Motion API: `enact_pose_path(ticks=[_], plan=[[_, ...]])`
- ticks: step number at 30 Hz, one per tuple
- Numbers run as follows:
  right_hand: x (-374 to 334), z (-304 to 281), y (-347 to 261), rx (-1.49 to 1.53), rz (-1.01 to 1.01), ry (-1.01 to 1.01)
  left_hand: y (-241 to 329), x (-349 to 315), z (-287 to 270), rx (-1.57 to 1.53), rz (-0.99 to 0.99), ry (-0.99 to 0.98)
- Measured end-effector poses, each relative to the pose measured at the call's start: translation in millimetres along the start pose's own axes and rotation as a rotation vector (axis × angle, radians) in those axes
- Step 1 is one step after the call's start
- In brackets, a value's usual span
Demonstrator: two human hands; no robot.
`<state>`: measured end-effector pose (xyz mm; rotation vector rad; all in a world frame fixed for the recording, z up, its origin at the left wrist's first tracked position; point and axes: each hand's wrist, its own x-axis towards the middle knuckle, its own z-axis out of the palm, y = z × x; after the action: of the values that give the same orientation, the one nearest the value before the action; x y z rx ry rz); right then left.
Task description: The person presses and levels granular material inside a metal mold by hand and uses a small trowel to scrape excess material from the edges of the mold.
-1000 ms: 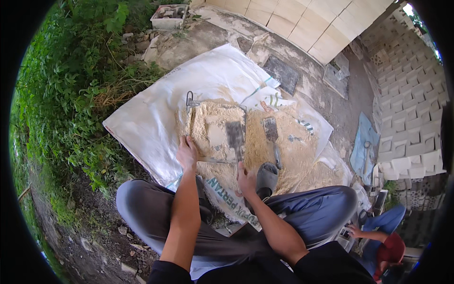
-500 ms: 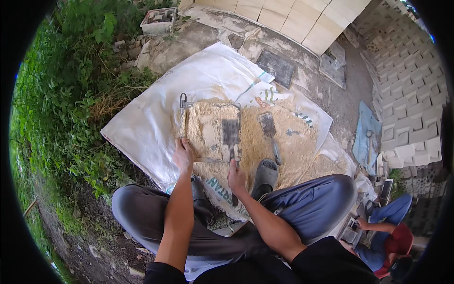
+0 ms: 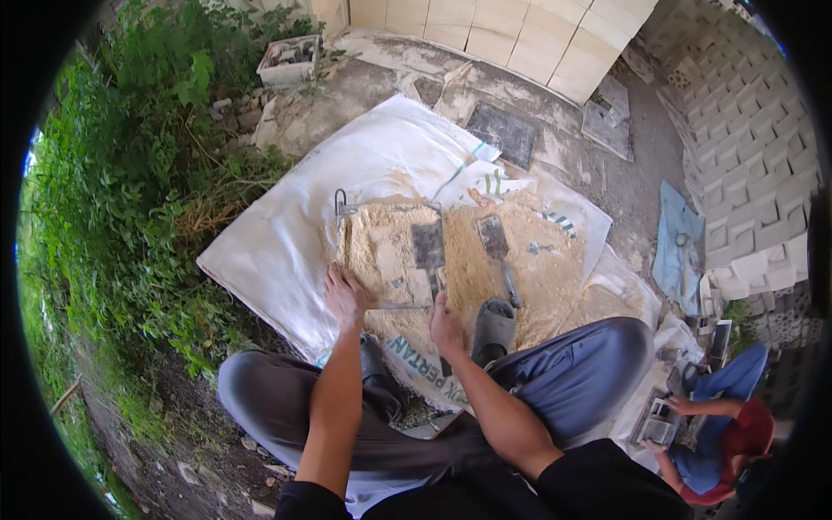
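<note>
My right hand (image 3: pixel 446 325) is closed round the handle of a flat trowel with a dark, rectangular blade (image 3: pixel 427 246). The blade rests on the pale, damp-looking sandy mix (image 3: pixel 373 238) that fills a shallow rectangular metal frame (image 3: pixel 403 305). At the frame's near left corner lies my left hand (image 3: pixel 347 299), fingers stretched out over the edge and the mix. A wire loop (image 3: pixel 340 203) sticks up at the frame's far left corner. To the right, a second trowel (image 3: pixel 492 237) lies on the loose mix, its handle toward me.
Under everything spreads a white woven sack (image 3: pixel 269 217). My sandal (image 3: pixel 494 325) stands on its near edge. Dark slabs (image 3: pixel 504 133) lie beyond. Plants (image 3: pixel 130 191) grow at left; patterned pale blocks (image 3: pixel 754 173) are stacked at right. A co-worker in red (image 3: pixel 737 442) handles another frame.
My left hand has shifted from gripping the frame's left side to lying with fingers stretched over its near corner. The trowel blade has moved slightly toward the frame's far side.
</note>
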<state>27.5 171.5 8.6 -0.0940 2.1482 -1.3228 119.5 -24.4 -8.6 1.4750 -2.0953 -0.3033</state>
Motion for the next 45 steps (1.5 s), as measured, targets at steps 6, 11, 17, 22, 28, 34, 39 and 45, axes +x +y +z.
enact_pose_path(ticks=[6, 11, 17, 22, 28, 34, 39, 45], plan=[[27, -51, -89, 0.421, -0.108, 0.092, 50, -49, -14, 0.096, 0.991, -0.546], [39, -66, -67, 0.366, -0.163, 0.302, 68, -74, -18, 0.069, 0.899, -0.45], [22, -61, -55, -0.008, -0.058, 0.323, 68, -76, -18, 0.085, 0.932, -0.558], [18, -62, -60, -0.015, -0.095, 0.21, 84, -79, -19, 0.055, 0.897, -0.593], [15, -46, -62, -0.041, -0.241, 0.187, 64, -73, 0, 0.066, 0.861, -0.618], [-30, -63, -101, -0.035, -0.466, 0.11, 73, -78, -22, 0.021, 0.823, -0.724], [-44, -18, -57, -0.195, -0.403, 0.157, 77, -43, -27, 0.166, 0.597, -0.616], [-29, -21, 11, -0.506, -0.265, 0.077, 65, -32, -14, 0.199, 0.604, -0.716]])
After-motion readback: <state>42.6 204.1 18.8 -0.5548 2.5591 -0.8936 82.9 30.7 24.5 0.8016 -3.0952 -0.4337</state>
